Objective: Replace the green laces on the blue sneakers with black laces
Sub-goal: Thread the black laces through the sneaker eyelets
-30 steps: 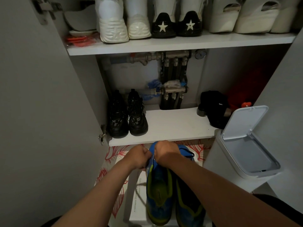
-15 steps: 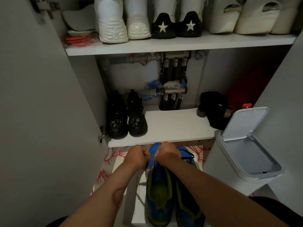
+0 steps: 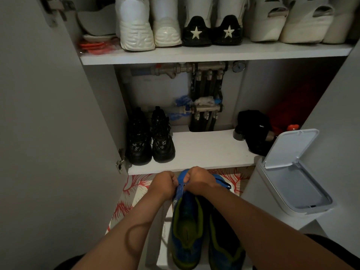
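Two blue sneakers with green-lined openings stand side by side on a white box at the bottom centre, toes pointing away: the left sneaker (image 3: 187,227) and the right sneaker (image 3: 224,242). My left hand (image 3: 162,184) and my right hand (image 3: 198,181) are both fisted at the toe end of the left sneaker, fingers curled and pinching at its lacing area. What they pinch is hidden under the fingers. A dark lace (image 3: 222,181) loops over the toe of the right sneaker.
An open white cupboard holds black boots (image 3: 150,137) and a black item (image 3: 253,131) on the lower shelf (image 3: 204,151), white shoes on the upper shelf. A grey bin (image 3: 296,176) with raised lid stands right. The cupboard door (image 3: 48,133) stands left. Red-patterned mat (image 3: 134,186) below.
Both hands stay at the toe end of the left sneaker with only slight shifting. The view has tilted a little.
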Demonstrator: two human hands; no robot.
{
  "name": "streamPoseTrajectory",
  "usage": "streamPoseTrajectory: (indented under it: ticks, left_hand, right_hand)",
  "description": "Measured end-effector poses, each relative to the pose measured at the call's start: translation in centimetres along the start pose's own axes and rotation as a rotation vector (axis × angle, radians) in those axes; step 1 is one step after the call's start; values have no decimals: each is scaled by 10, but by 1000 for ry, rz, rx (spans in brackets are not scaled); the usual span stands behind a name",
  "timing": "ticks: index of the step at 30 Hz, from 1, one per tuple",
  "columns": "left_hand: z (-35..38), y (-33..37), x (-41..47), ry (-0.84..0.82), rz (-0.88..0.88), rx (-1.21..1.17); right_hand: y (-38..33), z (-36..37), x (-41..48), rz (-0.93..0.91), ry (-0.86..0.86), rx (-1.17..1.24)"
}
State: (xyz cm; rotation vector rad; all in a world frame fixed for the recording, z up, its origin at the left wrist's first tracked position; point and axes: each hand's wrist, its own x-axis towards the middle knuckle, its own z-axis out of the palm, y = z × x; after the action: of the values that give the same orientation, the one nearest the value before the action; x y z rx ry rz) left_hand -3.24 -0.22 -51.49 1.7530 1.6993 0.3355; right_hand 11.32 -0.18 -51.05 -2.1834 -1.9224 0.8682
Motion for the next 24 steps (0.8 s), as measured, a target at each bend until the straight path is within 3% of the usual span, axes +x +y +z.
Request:
streamPoseTrajectory:
  ticks: [4, 10, 13, 17, 20, 24]
  left_hand:
    - [-8, -1, 3, 113, -52, 16]
    - [-28, 12, -5, 256, 14, -540]
    - [-38, 15, -16, 259, 51, -724]
    - [-48, 15, -24, 228, -39, -874]
    - [-50, 11, -28, 90, -85, -752]
    - [-44, 12, -34, -151, 24, -439]
  right_hand:
    - [3, -12, -3, -144, -71, 126]
    - [-6, -13, -2, -222, -63, 278]
    - [-14, -15, -3, -191, -79, 366]
    - [-28, -22, -7, -165, -74, 497]
    - [-40, -35, -16, -194, -50, 657]
    - [-60, -57, -30, -312, -84, 879]
